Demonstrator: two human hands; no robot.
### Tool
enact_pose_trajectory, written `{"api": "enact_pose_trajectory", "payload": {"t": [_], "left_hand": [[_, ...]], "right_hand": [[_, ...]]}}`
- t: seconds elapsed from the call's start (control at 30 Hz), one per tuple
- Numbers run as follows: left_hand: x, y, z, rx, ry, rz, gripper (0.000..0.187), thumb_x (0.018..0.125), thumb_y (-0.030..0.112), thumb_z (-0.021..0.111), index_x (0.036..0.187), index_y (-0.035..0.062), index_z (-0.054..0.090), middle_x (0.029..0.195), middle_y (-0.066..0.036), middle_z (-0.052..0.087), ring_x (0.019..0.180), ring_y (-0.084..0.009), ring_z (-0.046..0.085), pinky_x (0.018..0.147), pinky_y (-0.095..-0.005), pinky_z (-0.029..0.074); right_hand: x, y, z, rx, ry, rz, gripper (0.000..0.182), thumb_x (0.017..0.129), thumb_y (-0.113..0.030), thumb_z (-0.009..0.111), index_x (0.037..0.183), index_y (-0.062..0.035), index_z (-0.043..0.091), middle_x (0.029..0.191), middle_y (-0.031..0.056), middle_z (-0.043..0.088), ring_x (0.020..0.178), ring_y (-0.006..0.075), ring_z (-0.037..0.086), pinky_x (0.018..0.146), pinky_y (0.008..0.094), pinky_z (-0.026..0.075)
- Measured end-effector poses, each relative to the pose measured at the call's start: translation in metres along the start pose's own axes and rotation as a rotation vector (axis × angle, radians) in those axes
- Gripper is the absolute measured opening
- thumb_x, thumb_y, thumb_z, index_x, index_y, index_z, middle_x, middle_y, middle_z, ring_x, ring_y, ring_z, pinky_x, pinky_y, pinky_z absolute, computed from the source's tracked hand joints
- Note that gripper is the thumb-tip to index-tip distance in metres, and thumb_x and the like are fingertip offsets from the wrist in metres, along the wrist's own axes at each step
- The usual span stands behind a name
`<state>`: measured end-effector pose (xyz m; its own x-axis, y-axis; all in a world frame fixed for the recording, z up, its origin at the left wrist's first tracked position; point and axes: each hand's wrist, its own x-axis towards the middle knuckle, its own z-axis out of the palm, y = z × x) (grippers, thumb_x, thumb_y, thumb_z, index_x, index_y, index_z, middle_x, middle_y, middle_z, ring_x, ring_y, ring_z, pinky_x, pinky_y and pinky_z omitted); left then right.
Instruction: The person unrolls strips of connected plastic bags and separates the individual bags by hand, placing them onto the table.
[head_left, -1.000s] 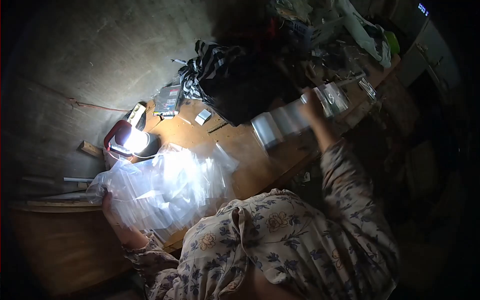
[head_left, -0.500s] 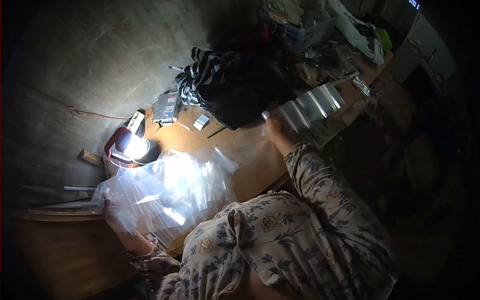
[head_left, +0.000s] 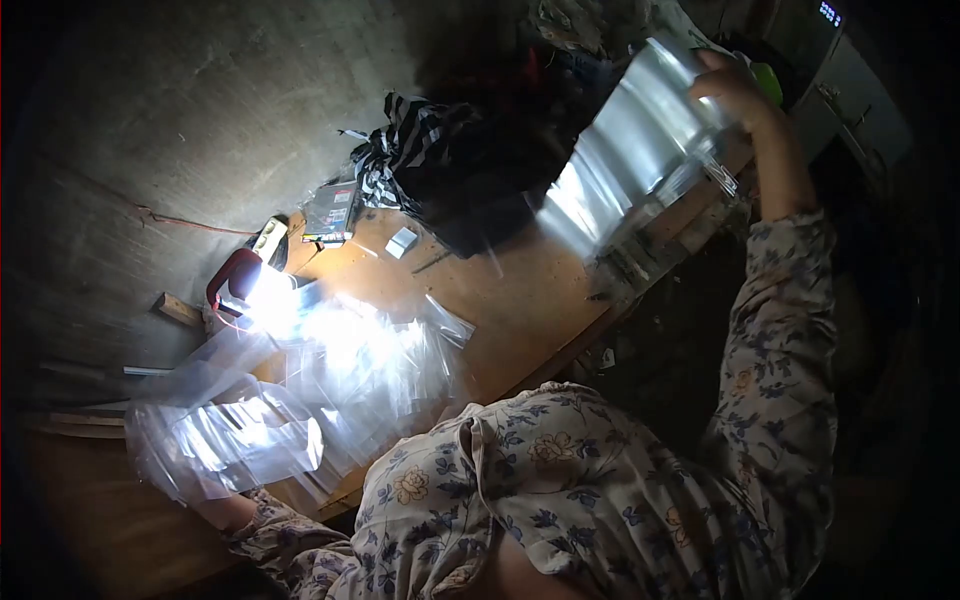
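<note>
At the upper right, my right hand (head_left: 735, 92) is closed on the end of a clear plastic sheet (head_left: 635, 145), which stretches down and left from it, blurred by motion. Near the lower left edge, my left hand (head_left: 222, 508) is mostly covered by clear plastic (head_left: 235, 435); its fingers are hidden. More clear plastic pieces (head_left: 390, 370) lie in a heap beside it, shining under a bright lamp (head_left: 275, 295) with a red frame.
A dark box (head_left: 331, 212), a small white block (head_left: 402, 242) and a power strip (head_left: 269, 238) rest on the wooden table (head_left: 500, 320). Behind are a striped black bag (head_left: 385, 160) and dark cloth (head_left: 480, 180). A wall stands at the left.
My right hand has moved up and right, lifting the plastic sheet from the table's right part. My left hand has moved down, with clear plastic spread further left over it.
</note>
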<state>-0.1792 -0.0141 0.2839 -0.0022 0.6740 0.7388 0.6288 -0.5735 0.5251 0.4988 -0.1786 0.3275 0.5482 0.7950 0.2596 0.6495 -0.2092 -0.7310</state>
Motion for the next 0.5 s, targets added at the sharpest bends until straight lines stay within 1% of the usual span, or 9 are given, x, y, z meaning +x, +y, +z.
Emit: {"api": "enact_pose_trajectory", "payload": {"t": [0.07,0.13,0.2,0.27,0.3,0.37,0.4,0.47,0.5], "left_hand": [[-0.002,0.005,0.002,-0.102,-0.01,-0.077,0.028,0.074,0.021,0.049,0.097,0.0045,0.051,0.095,-0.012,0.053,0.085,-0.0235,0.052,0.071,-0.0316,0.043],[-0.005,0.011,0.005,-0.173,-0.023,-0.132,0.027,0.074,0.02,0.049,0.096,0.0046,0.051,0.094,-0.011,0.053,0.085,-0.0236,0.052,0.071,-0.0316,0.043],[-0.005,0.019,0.01,-0.204,-0.046,-0.174,0.026,0.074,0.02,0.049,0.095,0.0047,0.051,0.093,-0.011,0.054,0.084,-0.0237,0.053,0.07,-0.0316,0.043],[-0.008,0.027,0.015,-0.188,-0.075,-0.192,0.025,0.074,0.02,0.048,0.094,0.0048,0.052,0.092,-0.011,0.054,0.083,-0.0239,0.053,0.07,-0.0317,0.043],[-0.009,0.032,0.019,-0.175,-0.091,-0.196,0.024,0.074,0.02,0.048,0.093,0.0049,0.052,0.092,-0.011,0.054,0.083,-0.0239,0.053,0.07,-0.0317,0.043],[-0.01,0.047,0.028,-0.053,-0.137,-0.164,0.023,0.075,0.019,0.048,0.092,0.005,0.052,0.091,-0.011,0.054,0.082,-0.024,0.053,0.069,-0.0317,0.043],[-0.012,0.056,0.034,0.019,-0.16,-0.143,0.023,0.075,0.019,0.048,0.092,0.0051,0.052,0.091,-0.011,0.054,0.082,-0.0241,0.053,0.069,-0.0318,0.043],[-0.015,0.09,0.052,0.533,-0.266,-0.02,0.022,0.075,0.019,0.048,0.091,0.0052,0.052,0.09,-0.01,0.055,0.081,-0.0242,0.053,0.069,-0.0318,0.044],[-0.016,0.105,0.063,0.871,-0.326,0.058,0.021,0.075,0.019,0.048,0.09,0.0052,0.052,0.09,-0.01,0.055,0.081,-0.0242,0.053,0.069,-0.0318,0.044]], "right_hand": [[0.013,0.029,-0.026,-0.307,0.073,-0.019,0.028,0.055,-0.016,0.054,0.08,-0.0026,0.052,0.063,0.0049,0.049,0.059,0.014,0.045,0.055,0.0276,0.036],[0.018,0.067,-0.032,-0.185,0.064,0.06,0.029,0.054,-0.017,0.055,0.079,-0.0017,0.053,0.061,0.0049,0.049,0.058,0.0147,0.045,0.054,0.0275,0.036],[0.036,0.135,-0.024,-0.24,-0.003,0.167,0.042,0.054,-0.018,0.056,0.092,-0.0026,0.05,0.077,0.0108,0.053,0.07,0.0194,0.051,0.063,0.0293,0.04],[0.026,0.168,0.023,-0.732,0.1,0.198,0.05,0.057,-0.014,0.056,0.104,-0.0032,0.043,0.093,0.0153,0.05,0.087,0.0282,0.049,0.072,0.0334,0.04],[0.021,0.219,0.064,-0.783,0.181,0.045,0.049,0.059,-0.013,0.056,0.105,-0.0036,0.042,0.095,0.0163,0.05,0.089,0.0303,0.049,0.073,0.0348,0.04],[-0.021,0.187,0.131,-0.688,0.374,-0.01,0.044,0.065,-0.012,0.056,0.105,-0.005,0.039,0.099,0.0179,0.048,0.09,0.0328,0.048,0.073,0.0368,0.04],[-0.04,0.155,0.164,-0.389,0.277,0.017,0.037,0.066,-0.012,0.055,0.099,-0.0046,0.042,0.094,0.018,0.049,0.089,0.032,0.048,0.072,0.0372,0.04],[-0.088,0.1,0.233,-0.199,0.058,-0.068,0.027,0.065,-0.016,0.056,0.087,-0.002,0.049,0.085,0.0185,0.052,0.079,0.0349,0.05,0.067,0.0404,0.04],[-0.112,0.095,0.278,-0.076,0.142,-0.273,0.033,0.066,-0.021,0.056,0.091,-0.0013,0.048,0.085,0.0195,0.051,0.079,0.0345,0.05,0.068,0.039,0.041]]}}
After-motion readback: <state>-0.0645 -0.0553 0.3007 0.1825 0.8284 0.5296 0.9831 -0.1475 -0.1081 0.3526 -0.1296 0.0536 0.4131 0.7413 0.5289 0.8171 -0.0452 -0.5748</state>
